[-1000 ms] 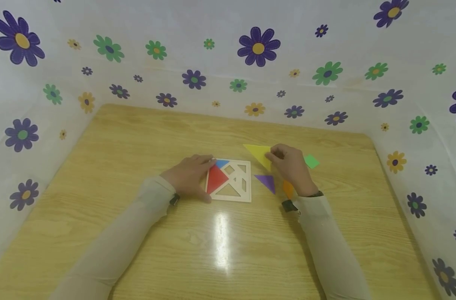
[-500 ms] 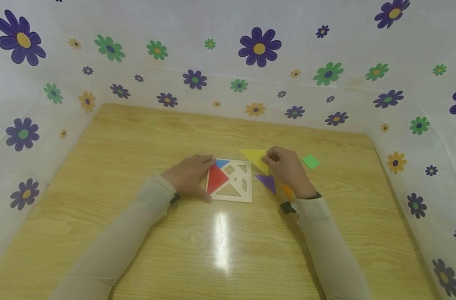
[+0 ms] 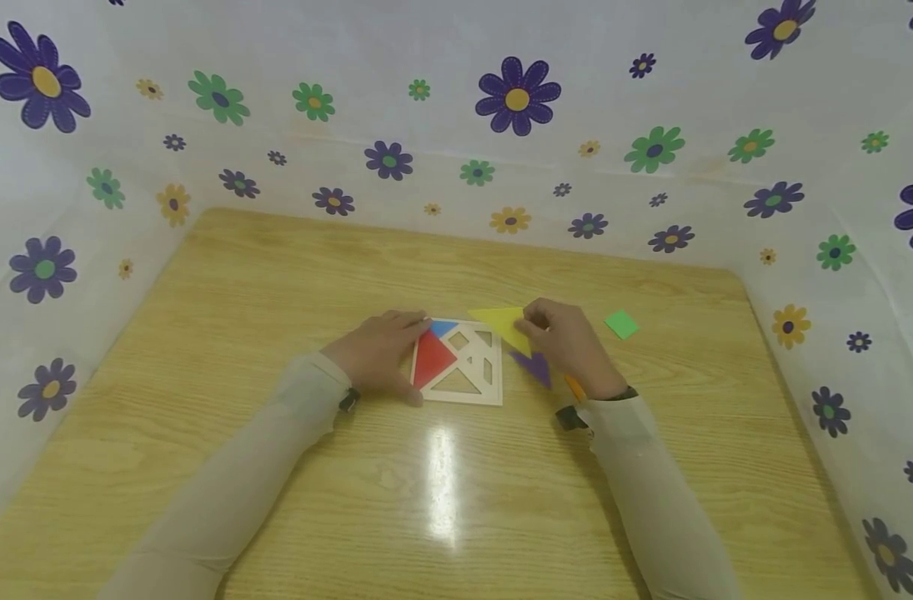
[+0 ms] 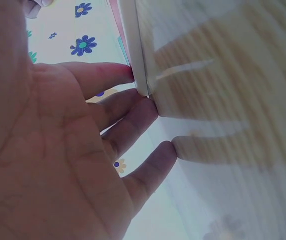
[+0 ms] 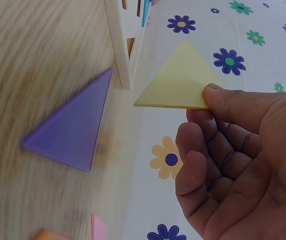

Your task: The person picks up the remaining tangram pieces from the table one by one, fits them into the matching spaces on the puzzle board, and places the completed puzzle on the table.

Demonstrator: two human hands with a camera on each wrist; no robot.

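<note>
One yellow tangram triangle (image 3: 504, 327) in the right hand (image 3: 572, 342), pinches it in a narrow grip near a corner, between thumb and forefinger, other fingers curled loosely below. Holds it raised off the table by the far right corner of a pale tangram board (image 3: 464, 402), overlapping that corner in the head view but showing a gap in the right wrist view. Rests the left hand (image 3: 377, 354) along the board's left edge, fingers relaxed and touching the rim, thumb by the near left corner. Has a red triangle (image 3: 432, 360) and a blue triangle (image 3: 443, 327) seated in the board's left side, with open cutouts across the rest. Just right of the board, has a purple triangle (image 5: 75, 122) lying flat, partly covered from above by the raised yellow one. Has, closer to the right wrist, an orange piece (image 5: 50, 235) and a pink piece (image 5: 99, 229), both cut off at the picture's edge. Past the right hand, has a green square (image 3: 621, 325). Wears pale sleeves (image 3: 654, 500) and dark wrist straps (image 3: 572, 417). Works at a wood-grain table (image 3: 313, 500), facing white cloth (image 3: 433, 37) printed with purple, green and yellow flowers.
</note>
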